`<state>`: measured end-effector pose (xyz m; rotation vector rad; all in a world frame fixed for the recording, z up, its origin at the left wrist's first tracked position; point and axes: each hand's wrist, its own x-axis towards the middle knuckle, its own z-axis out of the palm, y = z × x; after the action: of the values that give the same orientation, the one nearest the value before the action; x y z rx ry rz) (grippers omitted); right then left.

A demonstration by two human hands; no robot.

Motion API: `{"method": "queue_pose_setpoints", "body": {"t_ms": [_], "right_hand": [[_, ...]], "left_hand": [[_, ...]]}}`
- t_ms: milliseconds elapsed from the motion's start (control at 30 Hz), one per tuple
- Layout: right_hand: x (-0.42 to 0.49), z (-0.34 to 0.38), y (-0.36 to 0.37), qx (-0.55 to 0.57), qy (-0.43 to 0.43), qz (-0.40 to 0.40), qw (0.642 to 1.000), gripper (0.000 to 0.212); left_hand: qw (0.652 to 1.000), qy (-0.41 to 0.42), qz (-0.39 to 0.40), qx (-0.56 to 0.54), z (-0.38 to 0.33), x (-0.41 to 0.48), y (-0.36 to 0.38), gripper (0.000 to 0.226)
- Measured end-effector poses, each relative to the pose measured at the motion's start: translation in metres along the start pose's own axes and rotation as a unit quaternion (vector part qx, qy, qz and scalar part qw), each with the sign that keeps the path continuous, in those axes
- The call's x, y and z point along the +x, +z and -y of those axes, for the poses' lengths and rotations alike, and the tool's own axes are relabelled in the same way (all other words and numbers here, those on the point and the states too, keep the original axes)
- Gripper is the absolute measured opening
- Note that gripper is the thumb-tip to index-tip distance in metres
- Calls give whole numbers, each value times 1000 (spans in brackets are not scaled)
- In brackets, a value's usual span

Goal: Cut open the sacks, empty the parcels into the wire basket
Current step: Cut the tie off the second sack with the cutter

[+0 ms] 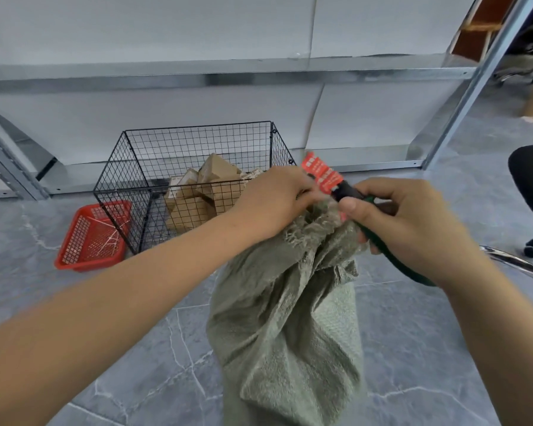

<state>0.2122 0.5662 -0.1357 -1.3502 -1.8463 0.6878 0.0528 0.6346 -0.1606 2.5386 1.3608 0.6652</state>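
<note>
The green woven sack [290,318] stands upright on the grey tiled floor [136,348], right below the person, its mouth bunched and frayed. The left hand [271,201] has a closed grip on that gathered neck, fingers curled into the cloth. The right hand [413,222] has its grip wrapped around a green-handled tool [379,241], whose dark front end sits at the sack's mouth, touching the left hand's fingertips. A red printed tag [322,173] sticks up just there; it is too blurred to say whether it belongs to the tool or the sack.

Behind the sack, by the floor's far edge under the metal shelving [228,73], sits the black wire basket [197,127] with brown cardboard parcels [197,195] heaped in its right half. A red plastic basket [90,238] lies against its left side.
</note>
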Motion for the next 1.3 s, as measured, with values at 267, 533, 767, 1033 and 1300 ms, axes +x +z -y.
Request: {"method": "queue_pose_setpoints", "body": {"t_ms": [267, 533, 767, 1033, 1300], "right_hand": [[12, -29, -50, 48, 106, -184, 976, 17], [34, -17, 15, 24, 28, 25, 999, 18], [36, -21, 27, -99, 61, 161, 980, 35], [18, -18, 21, 111, 162, 150, 969, 12], [14, -12, 15, 205, 159, 135, 956, 37]], "left_hand": [[999, -5, -37, -14, 54, -30, 15, 35], [990, 27, -119, -77, 37, -45, 3, 25], [985, 29, -139, -95, 33, -59, -17, 31], [978, -105, -124, -134, 48, -59, -15, 27], [970, 81, -226, 36, 26, -62, -9, 37]]}}
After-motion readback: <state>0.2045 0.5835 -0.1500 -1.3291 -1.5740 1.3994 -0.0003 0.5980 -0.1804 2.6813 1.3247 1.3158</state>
